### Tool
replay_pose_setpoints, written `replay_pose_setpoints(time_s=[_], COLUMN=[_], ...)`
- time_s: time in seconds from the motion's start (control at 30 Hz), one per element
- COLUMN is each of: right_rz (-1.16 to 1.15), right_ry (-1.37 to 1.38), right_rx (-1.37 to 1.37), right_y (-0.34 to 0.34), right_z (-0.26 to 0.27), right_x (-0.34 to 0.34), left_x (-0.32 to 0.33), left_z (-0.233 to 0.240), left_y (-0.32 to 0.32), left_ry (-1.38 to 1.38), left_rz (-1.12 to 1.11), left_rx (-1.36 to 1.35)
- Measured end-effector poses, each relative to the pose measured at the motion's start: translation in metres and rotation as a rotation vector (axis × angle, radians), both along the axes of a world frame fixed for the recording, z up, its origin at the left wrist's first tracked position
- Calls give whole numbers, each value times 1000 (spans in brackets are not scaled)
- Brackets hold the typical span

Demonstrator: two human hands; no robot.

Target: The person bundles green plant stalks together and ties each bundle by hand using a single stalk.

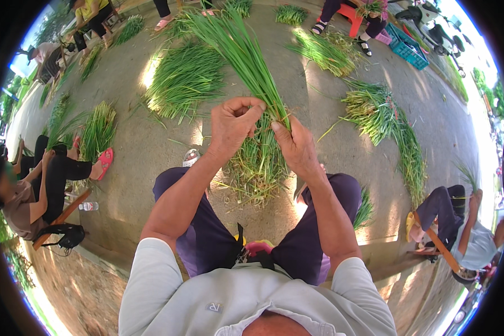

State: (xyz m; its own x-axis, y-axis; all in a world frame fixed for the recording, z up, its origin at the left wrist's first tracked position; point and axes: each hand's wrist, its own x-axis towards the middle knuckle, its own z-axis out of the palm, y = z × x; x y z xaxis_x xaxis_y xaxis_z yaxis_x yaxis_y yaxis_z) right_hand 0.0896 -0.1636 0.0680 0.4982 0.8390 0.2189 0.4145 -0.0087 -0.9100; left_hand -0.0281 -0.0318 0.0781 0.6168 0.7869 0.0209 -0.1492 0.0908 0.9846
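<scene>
A bunch of long green leafy stalks, like garlic chives (252,63), is in my right hand (296,143), gripped near its lower ends with the leaves fanning up and away from me. At the left side of the bunch is my left hand (237,124); its thumb and forefinger are pinched together by the stalks, and whether a stalk is between them cannot be told. Below both hands, a loose heap of green and yellowed stalks (258,168) lies on the pavement between my knees.
A large pile of green stalks (187,80) lies ahead to the left, with more piles (371,109) to the right. Seated people (63,168) (453,222) handle stalks on both sides. A clear bottle (88,206), a black bag (65,236) and a teal crate (405,46) are farther off.
</scene>
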Motion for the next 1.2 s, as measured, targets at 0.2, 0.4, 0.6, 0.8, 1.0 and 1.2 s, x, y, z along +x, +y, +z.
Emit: replay_pose_setpoints(time_s=[0.2,0.4,0.6,0.8,1.0,1.2], right_rz=[11,-2,-19,-25,-31,-34], right_ry=[131,86,3,-94,-107,89], right_rx=[-5,-11,-12,5,0,40], right_y=[1,0,0,-1,0,1], right_z=[-10,-2,-2,0,-1,-6], right_x=[3,1,1,-1,-1,0], left_x=[0,-1,-1,1,1,-1], left_z=[-3,-8,-5,-4,1,1], left_y=[-2,-1,-5,-7,-4,-4], left_ry=[-64,-55,-12,65,64,-2], left_rz=[-39,-42,-16,50,3,-53], left_rx=[14,136,210,175,71,61])
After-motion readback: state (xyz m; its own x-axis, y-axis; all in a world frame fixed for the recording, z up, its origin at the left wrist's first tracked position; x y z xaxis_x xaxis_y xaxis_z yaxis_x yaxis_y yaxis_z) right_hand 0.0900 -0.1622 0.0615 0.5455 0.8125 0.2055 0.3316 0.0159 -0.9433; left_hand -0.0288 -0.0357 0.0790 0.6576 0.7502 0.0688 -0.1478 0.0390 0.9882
